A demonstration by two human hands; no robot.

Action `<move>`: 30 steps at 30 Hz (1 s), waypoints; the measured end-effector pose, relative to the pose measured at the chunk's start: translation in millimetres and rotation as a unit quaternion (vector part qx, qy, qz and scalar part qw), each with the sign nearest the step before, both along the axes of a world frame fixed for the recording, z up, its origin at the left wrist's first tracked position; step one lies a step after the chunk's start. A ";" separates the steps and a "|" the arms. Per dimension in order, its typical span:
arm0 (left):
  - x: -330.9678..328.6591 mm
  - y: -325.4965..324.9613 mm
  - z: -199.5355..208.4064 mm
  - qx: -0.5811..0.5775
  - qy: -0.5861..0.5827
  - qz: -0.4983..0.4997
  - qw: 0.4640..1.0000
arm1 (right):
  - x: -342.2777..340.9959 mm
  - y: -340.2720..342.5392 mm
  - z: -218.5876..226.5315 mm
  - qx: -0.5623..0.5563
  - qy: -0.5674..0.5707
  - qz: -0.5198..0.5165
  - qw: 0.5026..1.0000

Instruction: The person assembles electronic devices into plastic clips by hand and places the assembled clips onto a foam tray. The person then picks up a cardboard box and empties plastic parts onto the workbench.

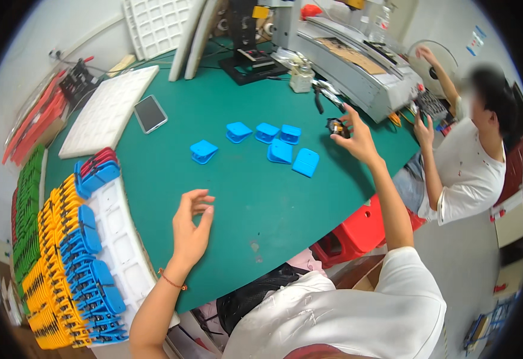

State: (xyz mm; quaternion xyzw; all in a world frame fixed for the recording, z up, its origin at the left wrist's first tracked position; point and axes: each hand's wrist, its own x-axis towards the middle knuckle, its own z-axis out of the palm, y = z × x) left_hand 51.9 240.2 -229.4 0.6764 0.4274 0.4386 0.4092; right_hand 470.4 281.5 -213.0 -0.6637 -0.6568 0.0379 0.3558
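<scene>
My left hand point(192, 232) hovers over the near left part of the green table point(225, 173), its fingers loosely bent and apart, with nothing in them. On the right, my right hand point(358, 139) has its thumb and fingers around a small round black piece point(335, 127) with a hint of orange; its exact kind is too small to tell. Between the hands lie several blue plastic clips: one stands apart on the left point(203, 152), others cluster around the middle point(280, 152), and the rightmost point(305, 163) lies nearest my right hand.
At left, a white tray point(117, 224) carries rows of green, yellow and blue clips point(91, 287). A phone point(150, 114) lies beside a white panel point(108, 110). Black-handled pliers point(319, 100), a glass jar point(301, 78) and a grey machine point(357, 66) stand behind. A co-worker point(459, 149) sits right, by red stools point(357, 230).
</scene>
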 end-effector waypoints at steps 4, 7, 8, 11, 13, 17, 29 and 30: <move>-25.3 -3.8 3.0 -0.119 -0.139 -0.108 0.977 | -142.7 -8.1 35.5 -0.001 0.049 0.289 0.956; -36.2 -3.3 4.0 -0.238 -0.276 -0.147 0.920 | -222.3 -21.2 37.4 -0.029 0.021 0.438 0.898; -36.9 -2.8 5.4 -0.257 -0.305 -0.136 0.907 | -238.8 -21.9 36.0 -0.016 0.020 0.470 0.882; -45.0 -1.1 6.0 -0.288 -0.339 -0.087 0.891 | -272.2 -18.3 24.8 -0.033 -0.006 0.489 0.872; -52.2 1.9 1.7 -0.316 -0.340 -0.051 0.884 | -284.3 -15.1 14.6 -0.035 -0.008 0.497 0.867; -66.7 8.3 -4.3 -0.306 -0.311 -0.003 0.900 | -288.7 -9.0 -4.0 0.007 0.017 0.475 0.880; -65.2 23.1 -5.0 -0.252 -0.360 -0.046 0.897 | -288.2 17.4 -32.2 0.155 0.014 0.471 0.868; -65.4 23.9 -7.8 -0.254 -0.361 -0.045 0.896 | -288.0 17.2 -32.9 0.165 0.008 0.473 0.866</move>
